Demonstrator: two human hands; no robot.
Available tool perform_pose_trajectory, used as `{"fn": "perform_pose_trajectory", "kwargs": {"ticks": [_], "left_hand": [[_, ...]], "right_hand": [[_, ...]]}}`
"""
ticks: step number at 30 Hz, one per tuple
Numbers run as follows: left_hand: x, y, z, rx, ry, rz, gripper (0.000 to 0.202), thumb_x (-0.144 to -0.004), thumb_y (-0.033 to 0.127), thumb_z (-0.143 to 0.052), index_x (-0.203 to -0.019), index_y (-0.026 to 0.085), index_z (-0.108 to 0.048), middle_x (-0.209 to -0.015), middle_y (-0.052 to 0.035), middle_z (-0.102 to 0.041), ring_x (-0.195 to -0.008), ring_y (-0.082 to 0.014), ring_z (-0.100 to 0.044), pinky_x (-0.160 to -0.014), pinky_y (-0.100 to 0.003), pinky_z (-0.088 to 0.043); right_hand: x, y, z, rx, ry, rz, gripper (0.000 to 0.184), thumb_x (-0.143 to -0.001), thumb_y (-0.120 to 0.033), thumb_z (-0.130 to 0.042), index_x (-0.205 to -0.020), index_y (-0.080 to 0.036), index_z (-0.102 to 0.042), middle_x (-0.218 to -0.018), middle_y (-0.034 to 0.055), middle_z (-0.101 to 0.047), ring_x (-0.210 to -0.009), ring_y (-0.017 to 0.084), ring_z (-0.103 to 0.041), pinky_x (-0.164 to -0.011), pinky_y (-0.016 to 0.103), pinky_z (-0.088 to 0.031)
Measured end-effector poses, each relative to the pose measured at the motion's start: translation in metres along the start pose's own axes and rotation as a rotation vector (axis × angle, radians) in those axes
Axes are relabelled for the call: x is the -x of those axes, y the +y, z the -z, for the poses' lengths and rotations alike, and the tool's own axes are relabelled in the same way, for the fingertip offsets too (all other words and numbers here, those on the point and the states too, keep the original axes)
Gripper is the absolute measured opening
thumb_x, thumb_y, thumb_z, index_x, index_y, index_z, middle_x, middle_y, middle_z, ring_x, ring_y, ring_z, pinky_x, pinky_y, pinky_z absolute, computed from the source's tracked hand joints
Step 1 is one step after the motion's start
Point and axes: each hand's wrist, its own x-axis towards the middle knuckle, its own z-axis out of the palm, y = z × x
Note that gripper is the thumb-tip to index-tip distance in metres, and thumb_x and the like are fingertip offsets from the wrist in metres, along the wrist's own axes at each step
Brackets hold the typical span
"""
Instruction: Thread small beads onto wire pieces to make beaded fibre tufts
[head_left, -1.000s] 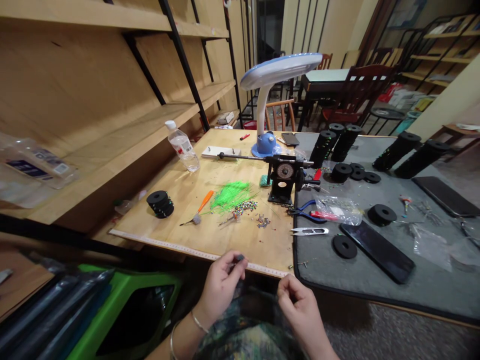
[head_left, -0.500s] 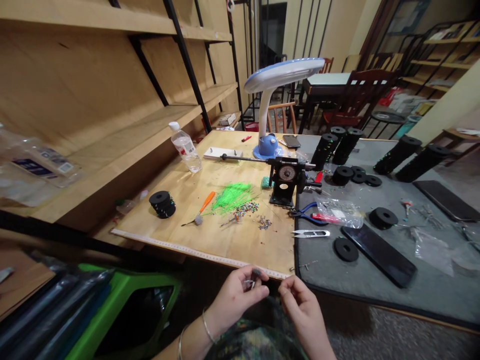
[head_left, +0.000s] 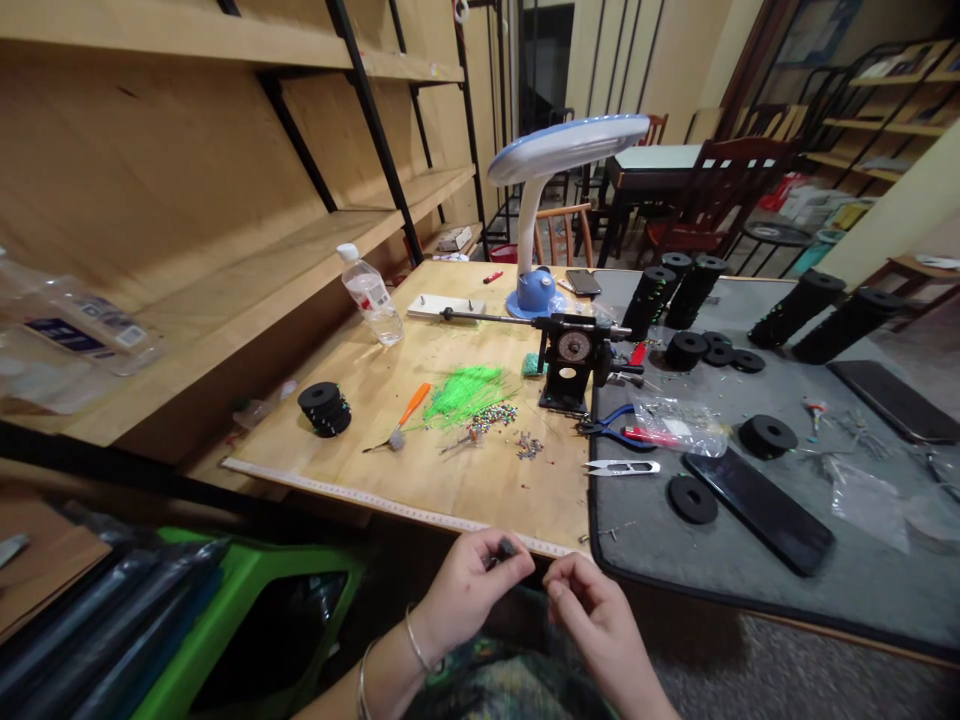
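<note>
A small dark piece [head_left: 507, 548] is sitting in the left hand [head_left: 480, 582], perhaps risking a drop.
The left fingers are pinching it; the right hand [head_left: 589, 602] is curling just beside, fingertips together, whether holding anything I cannot tell. Both are working near the front edge of the wooden table [head_left: 480, 492], so a loosening pinch could be losing it onto the patterned clothing [head_left: 499, 690] below.
</note>
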Motion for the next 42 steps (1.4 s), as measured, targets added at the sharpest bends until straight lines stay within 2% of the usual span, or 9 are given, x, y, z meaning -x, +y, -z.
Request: {"fn": "perform_pose_trajectory", "kwargs": {"ticks": [5,12,23,27,30,33,36,39,42], "left_hand": [[0.004,0.015,0.007,-0.257,-0.084,-0.111,0.023,-0.082,0.033,-0.061,-0.072,0.015,-0.070,-0.071,-0.0045,-0.069,-0.068,-0.0172,-0.059,-0.066,-0.025,-0.043],[0.006,0.014,0.012,-0.385,-0.068,-0.120,0.022,-0.084,0.030,-0.059,-0.073,0.015,-0.069,-0.067,-0.0031,-0.066,-0.065,-0.0159,-0.058,-0.063,-0.023,-0.041],[0.001,0.011,0.020,-0.172,-0.046,-0.056,0.022,-0.081,0.033,-0.061,-0.070,0.014,-0.064,-0.066,-0.0011,-0.060,-0.065,-0.0141,-0.052,-0.064,-0.024,-0.041],[0.002,0.014,0.024,-0.177,-0.037,-0.056,0.023,-0.081,0.033,-0.061,-0.071,0.013,-0.064,-0.065,-0.0007,-0.059,-0.064,-0.0135,-0.051,-0.063,-0.023,-0.040],[0.004,0.022,0.025,-0.234,-0.025,-0.063,0.023,-0.082,0.033,-0.060,-0.071,0.013,-0.064,-0.064,-0.0010,-0.059,-0.063,-0.0135,-0.051,-0.061,-0.023,-0.040],[0.006,0.032,0.024,-0.336,-0.034,-0.108,0.023,-0.083,0.032,-0.059,-0.070,0.013,-0.065,-0.063,-0.0016,-0.061,-0.062,-0.0138,-0.052,-0.060,-0.023,-0.040],[0.007,0.037,0.022,-0.435,-0.050,-0.171,0.023,-0.084,0.030,-0.058,-0.070,0.014,-0.067,-0.064,-0.0022,-0.064,-0.062,-0.0140,-0.054,-0.061,-0.023,-0.040],[0.007,0.037,0.021,-0.496,-0.059,-0.207,0.021,-0.085,0.028,-0.057,-0.073,0.015,-0.069,-0.069,-0.0030,-0.067,-0.064,-0.0145,-0.057,-0.063,-0.023,-0.040],[0.008,0.031,0.019,-0.521,-0.064,-0.174,0.020,-0.084,0.028,-0.058,-0.073,0.015,-0.069,-0.067,-0.0028,-0.065,-0.064,-0.0147,-0.057,-0.063,-0.023,-0.039]], "right_hand": [[-0.005,-0.026,0.001,-0.088,-0.150,0.036,0.030,-0.082,-0.039,-0.065,-0.104,-0.019,-0.063,-0.090,0.0073,-0.067,-0.085,0.023,-0.062,-0.076,0.032,-0.047],[-0.009,-0.020,-0.004,-0.013,-0.188,-0.026,0.023,-0.087,-0.040,-0.058,-0.080,-0.018,-0.059,-0.054,-0.0051,-0.052,-0.049,0.012,-0.048,-0.052,0.022,-0.038],[-0.009,-0.009,0.002,0.048,-0.063,0.017,0.013,-0.085,-0.032,-0.059,-0.083,-0.019,-0.057,-0.057,-0.0051,-0.051,-0.054,0.014,-0.049,-0.055,0.024,-0.039],[-0.006,-0.017,0.014,0.164,0.061,0.137,0.012,-0.082,-0.029,-0.062,-0.090,-0.020,-0.062,-0.087,0.0064,-0.067,-0.077,0.022,-0.061,-0.062,0.026,-0.046],[0.001,-0.033,0.026,0.298,0.229,0.249,0.031,-0.078,-0.028,-0.067,-0.108,-0.022,-0.062,-0.119,0.0121,-0.062,-0.083,0.025,-0.063,-0.054,0.026,-0.048],[0.006,-0.049,0.028,0.257,0.230,0.300,0.034,-0.082,-0.030,-0.063,-0.116,-0.023,-0.060,-0.130,0.0131,-0.057,-0.090,0.026,-0.064,-0.058,0.028,-0.051],[0.003,-0.054,0.013,0.105,0.029,0.201,0.033,-0.089,-0.035,-0.055,-0.119,-0.022,-0.057,-0.120,0.0133,-0.063,-0.104,0.027,-0.061,-0.067,0.028,-0.053],[-0.004,-0.046,-0.004,-0.040,-0.195,0.035,0.032,-0.090,-0.041,-0.053,-0.114,-0.020,-0.056,-0.091,0.0088,-0.069,-0.079,0.021,-0.066,-0.053,0.024,-0.049],[-0.008,-0.032,-0.012,0.006,-0.240,0.014,0.021,-0.090,-0.038,-0.053,-0.092,-0.018,-0.058,-0.060,-0.0014,-0.062,-0.052,0.013,-0.055,-0.051,0.022,-0.043]]}}
